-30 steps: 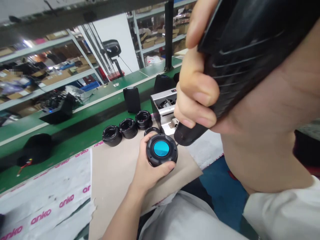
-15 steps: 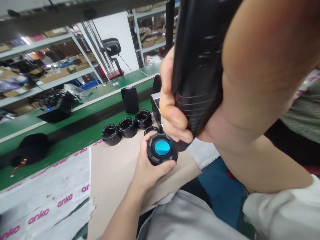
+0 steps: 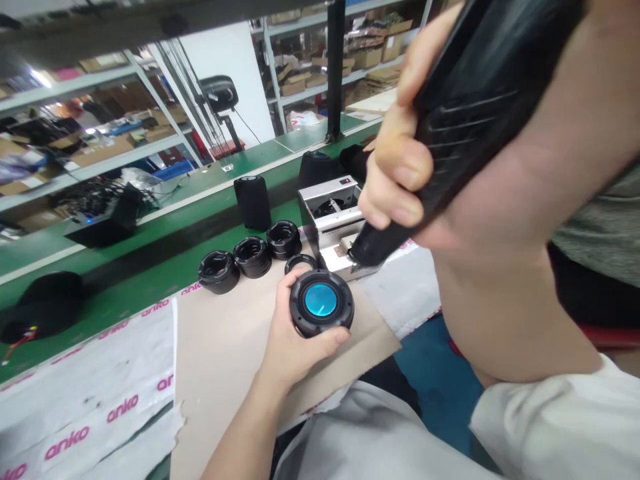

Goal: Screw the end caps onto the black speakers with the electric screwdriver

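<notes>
My left hand (image 3: pixel 295 333) grips a round black speaker part (image 3: pixel 323 325) with a shiny blue centre, held over a sheet of brown cardboard (image 3: pixel 220 353). In my right hand (image 3: pixel 400 160) is a black power tool (image 3: pixel 470 127), its fingers wrapped round the body and its tip pointing down at the front of a metal box-shaped device (image 3: pixel 327 193). The tool tip is to the right of the speaker part, apart from it. A black ring (image 3: pixel 299 261) lies just behind the speaker part, partly hidden by it.
Several black rings (image 3: pixel 251 257) stand in a row behind the cardboard. Beyond them a black cylindrical speaker (image 3: pixel 253 203) stands on the green bench (image 3: pixel 195 230). A black round item with wires (image 3: pixel 43 303) is at the left. Shelves with boxes (image 3: pixel 100 143) are behind.
My right hand and the power tool have moved right, away from the speaker part, uncovering the metal device. My left hand still grips the speaker part in nearly the same place.
</notes>
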The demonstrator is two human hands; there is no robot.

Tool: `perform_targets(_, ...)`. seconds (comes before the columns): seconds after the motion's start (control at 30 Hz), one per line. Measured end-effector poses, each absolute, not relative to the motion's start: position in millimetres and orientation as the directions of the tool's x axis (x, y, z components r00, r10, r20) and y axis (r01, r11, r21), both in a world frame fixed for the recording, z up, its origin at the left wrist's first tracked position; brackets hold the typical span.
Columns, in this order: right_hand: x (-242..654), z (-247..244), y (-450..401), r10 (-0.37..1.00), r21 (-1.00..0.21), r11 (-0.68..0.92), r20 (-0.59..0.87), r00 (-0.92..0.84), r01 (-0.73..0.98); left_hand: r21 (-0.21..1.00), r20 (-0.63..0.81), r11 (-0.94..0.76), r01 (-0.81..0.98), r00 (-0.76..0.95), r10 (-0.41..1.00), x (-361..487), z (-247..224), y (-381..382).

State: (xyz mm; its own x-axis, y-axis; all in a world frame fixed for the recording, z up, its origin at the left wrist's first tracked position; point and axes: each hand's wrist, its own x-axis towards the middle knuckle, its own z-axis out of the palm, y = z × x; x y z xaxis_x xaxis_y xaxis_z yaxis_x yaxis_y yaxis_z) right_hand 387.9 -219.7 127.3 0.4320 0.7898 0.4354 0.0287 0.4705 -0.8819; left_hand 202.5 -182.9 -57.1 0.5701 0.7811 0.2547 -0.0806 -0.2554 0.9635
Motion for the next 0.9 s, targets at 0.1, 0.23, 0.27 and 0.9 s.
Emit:
perform_targets(0.1,411,89,-206,0.591,-0.732,0.678,0.594,0.546,0.063,0.968,0.242,-0.238,-0.082,0.559,0.793,203,-59,-183)
perform_targets(0.23,423,47,-186,0.633,-0.767,0.64,0.56,0.534,0.046,0.967,0.247,-0.239,-0.085,0.536,0.807,203,-59,-183)
perform_targets(0.27,423,42,-183,0.636,-0.764,0.644,0.565,0.525,0.042,0.967,0.246,-0.241,-0.081,0.535,0.808,203,-59,-183)
perform_targets(0.9,366,147,-229,0.801,-0.806,0.573,0.512,0.31,-0.149,0.966,0.248,-0.247,-0.082,0.576,0.779,204,-55,-183)
